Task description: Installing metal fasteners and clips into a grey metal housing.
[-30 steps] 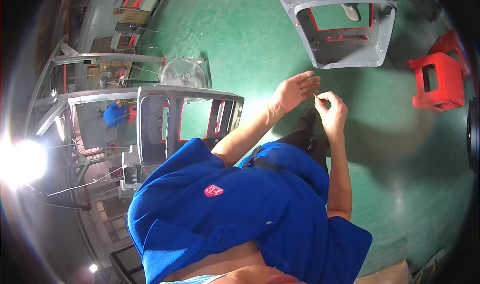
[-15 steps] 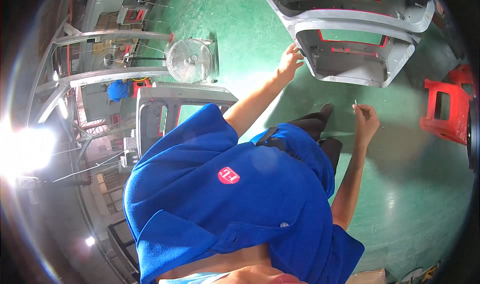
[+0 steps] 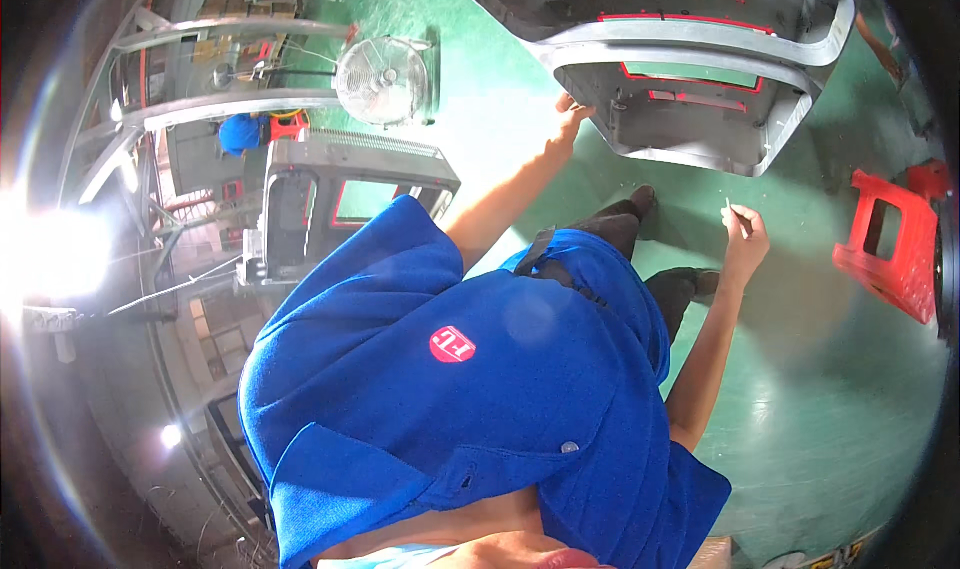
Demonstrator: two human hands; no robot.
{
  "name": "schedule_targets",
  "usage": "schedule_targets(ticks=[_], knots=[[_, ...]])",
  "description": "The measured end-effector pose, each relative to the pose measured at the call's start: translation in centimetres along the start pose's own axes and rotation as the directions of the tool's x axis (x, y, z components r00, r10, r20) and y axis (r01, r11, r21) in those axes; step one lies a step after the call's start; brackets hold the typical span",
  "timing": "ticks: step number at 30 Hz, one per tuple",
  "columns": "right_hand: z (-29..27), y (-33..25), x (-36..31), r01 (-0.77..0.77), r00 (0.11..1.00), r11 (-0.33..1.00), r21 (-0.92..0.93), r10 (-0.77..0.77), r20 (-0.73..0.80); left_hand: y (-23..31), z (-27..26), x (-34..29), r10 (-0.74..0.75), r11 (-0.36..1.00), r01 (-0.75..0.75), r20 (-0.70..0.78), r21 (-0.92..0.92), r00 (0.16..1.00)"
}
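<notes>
Ahead of me stands a large grey moulded housing (image 3: 690, 155), its window-like openings edged in red. A second, similar housing (image 3: 600, 31) sits directly behind it. My left hand (image 3: 572, 117) is at the left edge of the nearer housing, fingers curled against its rim and partly hidden by it. My right hand (image 3: 746, 241) is raised over the floor to the right, apart from the housing. Between its thumb and fingers it pinches a thin, short, pale stick-like piece (image 3: 728, 204), too small to identify.
A round floor fan (image 3: 382, 81) stands at the far left. Nearer on the left is another grey housing (image 3: 340, 214). Red plastic stools (image 3: 885, 244) are at the right. At the upper right another person's arm (image 3: 880, 49) shows; a person in blue (image 3: 240, 134) is farther left.
My left hand has come up against the housing's edge, its fingers less spread. My right hand has shifted slightly right and down, still pinching the thin piece. The view has turned a little.
</notes>
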State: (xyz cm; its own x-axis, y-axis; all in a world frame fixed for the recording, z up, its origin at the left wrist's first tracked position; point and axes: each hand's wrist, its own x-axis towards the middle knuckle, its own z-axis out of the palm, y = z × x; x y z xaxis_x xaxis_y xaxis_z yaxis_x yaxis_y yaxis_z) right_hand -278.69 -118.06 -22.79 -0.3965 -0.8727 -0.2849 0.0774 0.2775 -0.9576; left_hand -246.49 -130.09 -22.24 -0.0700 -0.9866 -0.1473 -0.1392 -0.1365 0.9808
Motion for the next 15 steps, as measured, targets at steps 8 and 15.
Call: schedule_targets(ticks=[8,15], knots=[[-8.3,0.3,-1.2,-0.019,0.992,1.0,0.007,0.018,0.123,-6.8,3.3,-2.6,-0.145,0.944,0.028,-0.335,-0.329,0.931],[-12.2,1.8,-0.4,-0.034,0.978,0.998,-0.053,0.044,0.203,-4.6,6.6,-4.3,-0.212,0.963,0.109,-0.439,-0.247,0.873]])
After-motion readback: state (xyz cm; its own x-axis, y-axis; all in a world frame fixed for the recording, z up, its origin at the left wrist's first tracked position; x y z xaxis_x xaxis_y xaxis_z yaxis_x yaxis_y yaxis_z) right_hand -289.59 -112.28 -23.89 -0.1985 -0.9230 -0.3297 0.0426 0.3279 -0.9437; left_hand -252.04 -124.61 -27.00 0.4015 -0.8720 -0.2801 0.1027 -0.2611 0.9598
